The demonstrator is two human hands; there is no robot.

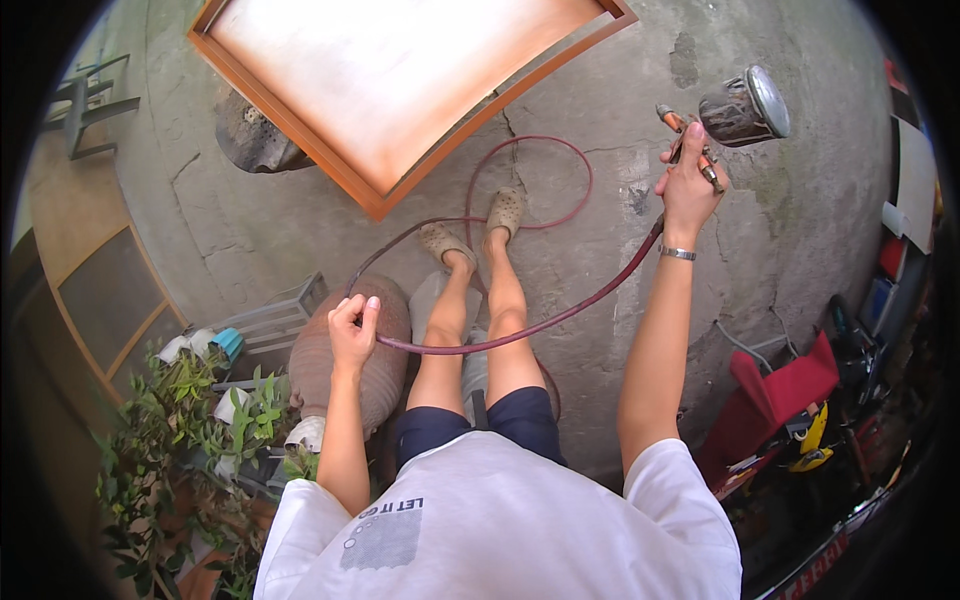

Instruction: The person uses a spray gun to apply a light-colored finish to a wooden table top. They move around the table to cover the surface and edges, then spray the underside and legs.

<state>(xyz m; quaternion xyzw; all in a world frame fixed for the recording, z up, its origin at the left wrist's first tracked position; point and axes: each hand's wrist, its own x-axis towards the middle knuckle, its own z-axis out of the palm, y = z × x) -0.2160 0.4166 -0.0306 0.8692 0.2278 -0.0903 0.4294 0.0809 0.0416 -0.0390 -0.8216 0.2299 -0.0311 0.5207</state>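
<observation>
My right hand (688, 180) is raised at the upper right and grips a paint spray gun (735, 112) with a grey metal cup on top. A dark red hose (520, 330) runs from the gun down across my legs to my left hand (353, 330), which is closed around it. The hose also loops on the cracked concrete floor (600, 230) beyond my feet. A large wooden panel with an orange frame (400, 80) lies ahead at the upper middle, its pale face up.
A brown clay jar (385, 370) stands by my left knee. Potted plants (190, 420) crowd the lower left beside a wooden cabinet (100, 290). A metal stool (90, 100) is at the far upper left. Red cloth and yellow tools (800, 410) lie at the lower right.
</observation>
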